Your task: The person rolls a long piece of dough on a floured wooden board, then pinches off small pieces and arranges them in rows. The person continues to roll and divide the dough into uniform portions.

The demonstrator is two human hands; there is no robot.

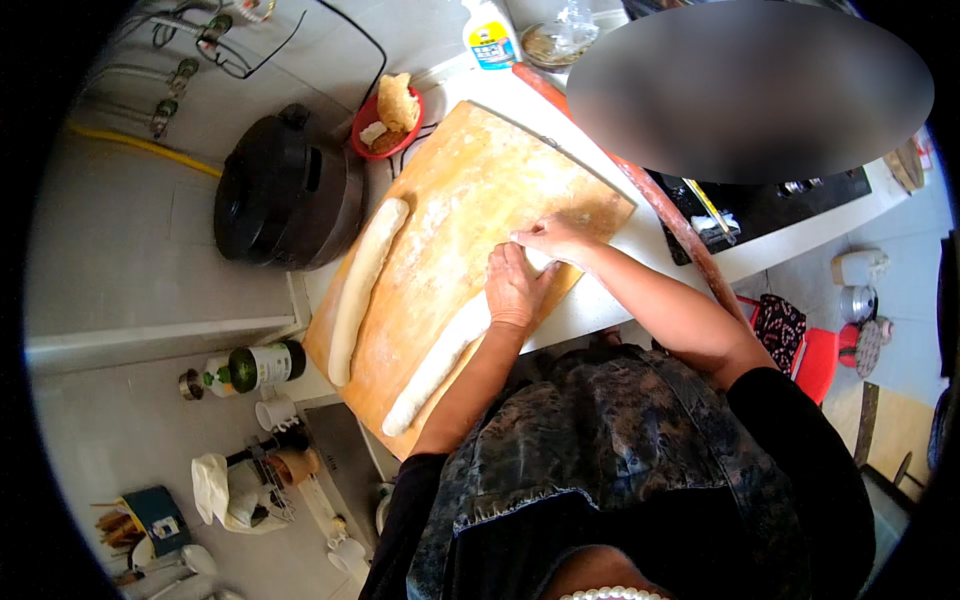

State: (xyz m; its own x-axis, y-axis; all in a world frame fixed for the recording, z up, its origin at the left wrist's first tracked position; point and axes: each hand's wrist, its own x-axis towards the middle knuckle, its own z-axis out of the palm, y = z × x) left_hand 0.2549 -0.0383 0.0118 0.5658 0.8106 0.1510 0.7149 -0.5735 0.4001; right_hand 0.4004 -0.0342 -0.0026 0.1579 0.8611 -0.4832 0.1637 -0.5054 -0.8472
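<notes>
A floured wooden board (442, 240) lies before me with two thick dough ropes on it. My left hand (516, 285) is wrapped over the upper part of the nearer dough rope (439, 367), its fingers curled down around it. Just beyond it, my right hand (561, 238) bends its fingers and thumb about the same rope's far end. A short white stretch of dough shows between the two hands; the fingertips' contact is partly hidden. The second dough rope (367, 292) rests apart, along the board's left side, touched by neither hand.
A dark lidded pot (289, 195) and a red bowl with bread (386, 127) stand left of the board. A long reddish rolling pin (660, 199) lies to the right, beside a black cooktop (817, 202). A spray bottle (491, 37) is behind. Bottles (259, 366) stand at left.
</notes>
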